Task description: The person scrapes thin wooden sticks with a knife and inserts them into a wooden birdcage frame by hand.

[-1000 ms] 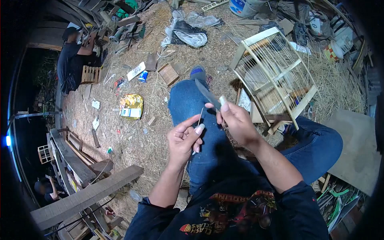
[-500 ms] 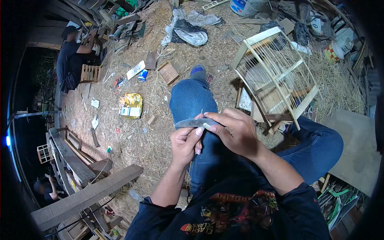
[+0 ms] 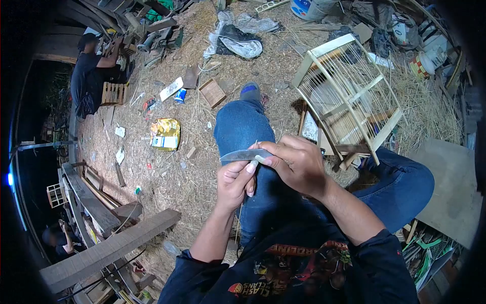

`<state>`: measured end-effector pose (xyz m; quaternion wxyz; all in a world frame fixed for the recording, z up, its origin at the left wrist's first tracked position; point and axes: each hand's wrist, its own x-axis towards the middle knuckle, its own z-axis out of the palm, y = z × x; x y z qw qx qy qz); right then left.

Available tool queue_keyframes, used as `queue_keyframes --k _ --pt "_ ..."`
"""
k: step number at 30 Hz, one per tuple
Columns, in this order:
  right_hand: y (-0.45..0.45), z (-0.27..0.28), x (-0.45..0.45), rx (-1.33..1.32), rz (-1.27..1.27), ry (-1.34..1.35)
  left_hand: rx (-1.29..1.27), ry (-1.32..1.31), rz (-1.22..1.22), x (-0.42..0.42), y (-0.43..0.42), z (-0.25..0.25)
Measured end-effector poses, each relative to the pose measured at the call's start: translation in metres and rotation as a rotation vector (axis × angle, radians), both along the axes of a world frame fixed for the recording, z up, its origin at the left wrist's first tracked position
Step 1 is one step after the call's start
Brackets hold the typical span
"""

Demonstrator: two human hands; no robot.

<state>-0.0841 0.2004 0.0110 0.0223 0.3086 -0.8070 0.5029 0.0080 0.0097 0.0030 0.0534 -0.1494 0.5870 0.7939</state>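
Note:
Over the jeans-clad leg, my right hand [image 3: 298, 164] is closed on a knife [image 3: 245, 155], its blade pointing left across the fingertips of the other hand. My left hand [image 3: 234, 183] pinches a thin stick [image 3: 256, 144], whose tip shows just above the blade; the rest of it is mostly hidden by the fingers and the blade. The two hands are close together, and my left thumb lies just below the blade. To the right of the hands a wooden cage [image 3: 349, 99] with thin bars stands tilted on the ground.
A yellow packet [image 3: 165, 135], a blue can [image 3: 180, 95] and a small wooden box [image 3: 212, 92] lie on the straw-covered ground. One person [image 3: 91, 71] sits at the upper left, another [image 3: 58, 240] at the lower left. A wooden beam [image 3: 111, 248] crosses the lower left.
The knife has come down and left from above the leg, its blade now lying across the stick at my left fingertips. My right hand moved in with it. Since half a second ago little has changed.

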Motion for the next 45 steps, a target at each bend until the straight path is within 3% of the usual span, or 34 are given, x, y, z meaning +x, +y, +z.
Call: queue_keyframes --k 9,15,17,34,45 --pt "0.0 -0.001 0.0 0.054 -0.021 0.049 0.016 0.008 0.017 0.001 0.002 -0.005" --pt "0.0 -0.002 -0.002 -0.024 -0.061 0.008 0.017 0.006 0.028 0.001 0.004 -0.006" --pt "0.001 0.0 0.0 0.063 -0.023 0.004 -0.008 -0.015 0.004 -0.001 0.003 -0.004" --pt "0.001 -0.008 -0.005 0.005 -0.082 -0.105 0.1 0.011 0.02 -0.003 0.002 -0.009" --pt "0.007 -0.007 -0.01 0.076 -0.151 -0.219 0.037 -0.037 0.05 -0.005 0.005 -0.004"
